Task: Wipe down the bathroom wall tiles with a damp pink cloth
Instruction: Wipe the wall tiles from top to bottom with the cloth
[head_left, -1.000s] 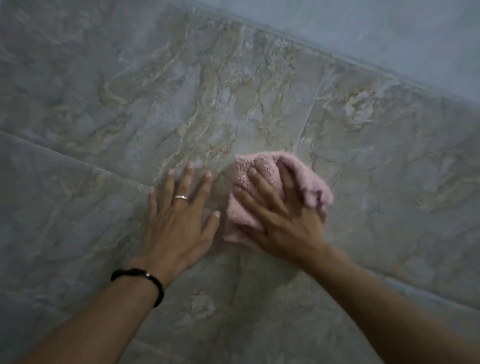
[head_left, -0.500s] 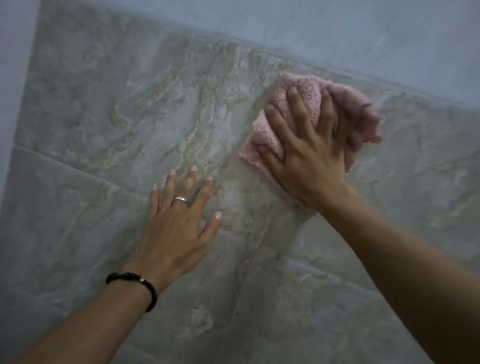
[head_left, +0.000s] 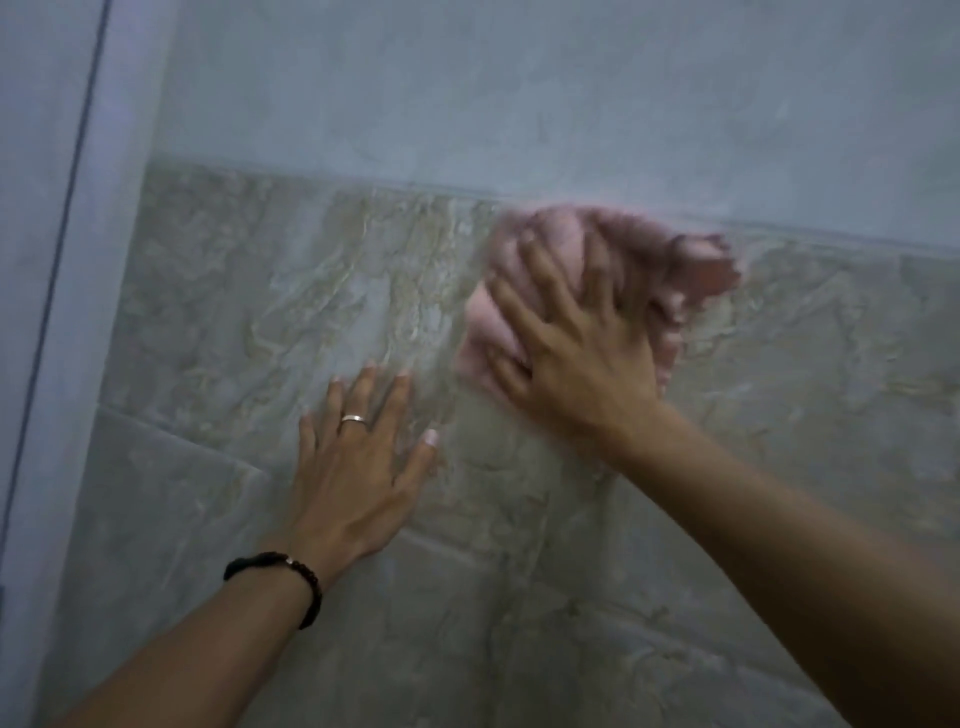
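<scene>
Since half a second before, the view had swung so that a pale vertical frame (head_left: 57, 312) showed at the left edge and more of the plain grey wall (head_left: 519, 93) showed above the tiles. Against the wall itself the right hand (head_left: 582, 358) and the pink cloth (head_left: 493, 332) sat much as they had, just under the tile band's top edge; a full second before they had been lower, right beside the left hand (head_left: 353, 483). That left hand had kept its spot on the marbled wall tiles (head_left: 260, 312), flat and fingers spread, gripping nothing, a ring (head_left: 354, 419) on one finger and a dark bracelet (head_left: 291, 582) at the wrist.

The right hand pressed the bunched cloth against the tile with fingers splayed and slightly bent over it; blur hid whether they truly curled round it. The cloth's long axis ran from lower left to upper right, its ragged end pointing toward the upper right, touching the line where tiles met plain wall. The two hands were apart, the right one higher and to the right.
</scene>
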